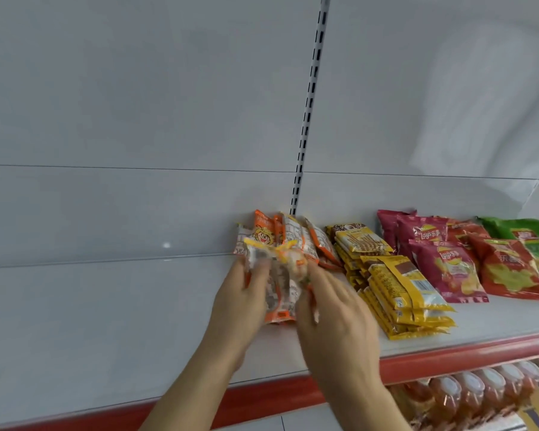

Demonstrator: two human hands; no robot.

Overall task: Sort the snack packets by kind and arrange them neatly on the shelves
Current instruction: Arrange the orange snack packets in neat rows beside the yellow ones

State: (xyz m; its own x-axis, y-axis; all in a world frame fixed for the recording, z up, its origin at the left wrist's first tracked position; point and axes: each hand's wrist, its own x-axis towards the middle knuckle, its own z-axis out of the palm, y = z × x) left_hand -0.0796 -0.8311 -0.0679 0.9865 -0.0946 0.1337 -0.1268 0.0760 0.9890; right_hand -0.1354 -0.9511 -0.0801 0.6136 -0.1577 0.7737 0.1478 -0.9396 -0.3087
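Note:
Orange-and-white snack packets stand bunched at the back of the white shelf. In front of them my left hand and my right hand hold a blurred bundle of the same orange packets from both sides, fingers curled around its edges. To the right lie stacked yellow packets, then magenta chip bags, red chip bags and a green chip bag.
The shelf has a red front edge and a slotted upright on the white back panel. Bottles of orange drink stand on the shelf below at the lower right. The shelf's left half holds nothing.

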